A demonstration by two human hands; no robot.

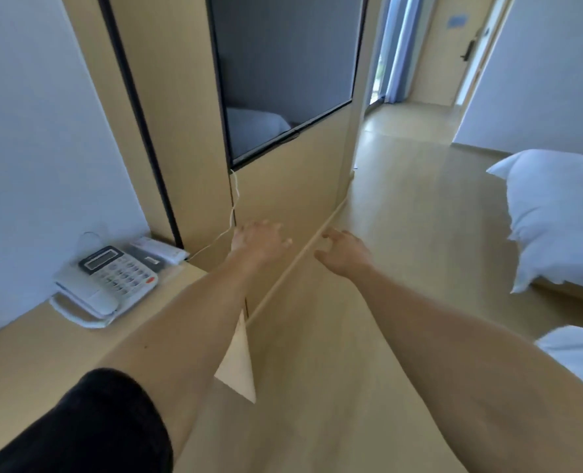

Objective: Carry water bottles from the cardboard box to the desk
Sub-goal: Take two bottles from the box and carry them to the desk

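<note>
My table (27, 380) is smooth, matt pale wood laminate (the floor (402, 213) glossier); the telephone (107, 285) is smooth plastic, the bedding (563, 213) soft white cloth.

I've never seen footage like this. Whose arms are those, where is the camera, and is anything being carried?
There is no machine here: a person wears a camera on the head, looking forward and down, so you see their own two bare arms stretched out. The left hand and the right hand both have relaxed fingers and hold nothing. On the desk at the left sits a telephone. A bed stands at the right. No water bottles or cardboard box show in this picture.
</note>
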